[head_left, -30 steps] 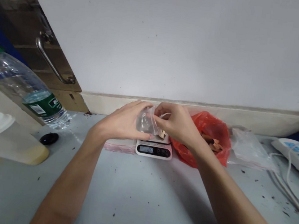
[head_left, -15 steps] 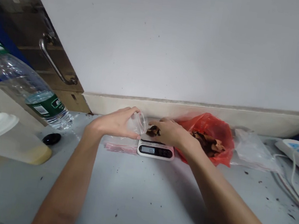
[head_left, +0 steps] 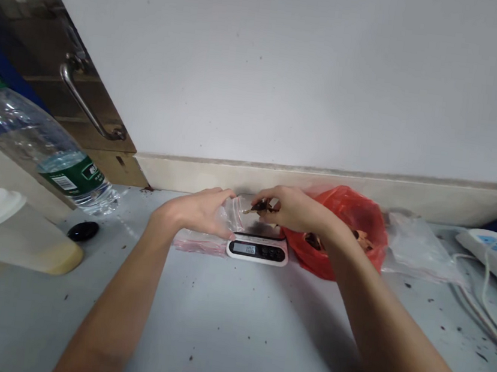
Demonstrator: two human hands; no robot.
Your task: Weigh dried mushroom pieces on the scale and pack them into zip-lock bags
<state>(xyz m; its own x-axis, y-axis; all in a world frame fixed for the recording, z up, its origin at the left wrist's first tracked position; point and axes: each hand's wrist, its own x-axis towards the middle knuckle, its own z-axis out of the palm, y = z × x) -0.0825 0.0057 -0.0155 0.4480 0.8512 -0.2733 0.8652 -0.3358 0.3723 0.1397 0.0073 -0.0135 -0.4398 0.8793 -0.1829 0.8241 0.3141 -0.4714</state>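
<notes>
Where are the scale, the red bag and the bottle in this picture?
Scale (head_left: 258, 251): head view, on its front panel.
Red bag (head_left: 346, 205): head view, on its back wall.
Bottle (head_left: 42, 139): head view, on its clear side.

Two hands with a little bag and some brown bits.
The left hand (head_left: 197, 211) holds a clear bag (head_left: 233, 209), and the right hand (head_left: 293, 209) pinches dark brown bits (head_left: 264, 206) right by its top, over a small white scale (head_left: 258, 251). A red bag (head_left: 340, 200) with more brown pieces (head_left: 363, 241) sits to the right. Flat bags (head_left: 200, 245) lie left of the scale, and a water bottle (head_left: 69, 170) leans far left.
</notes>
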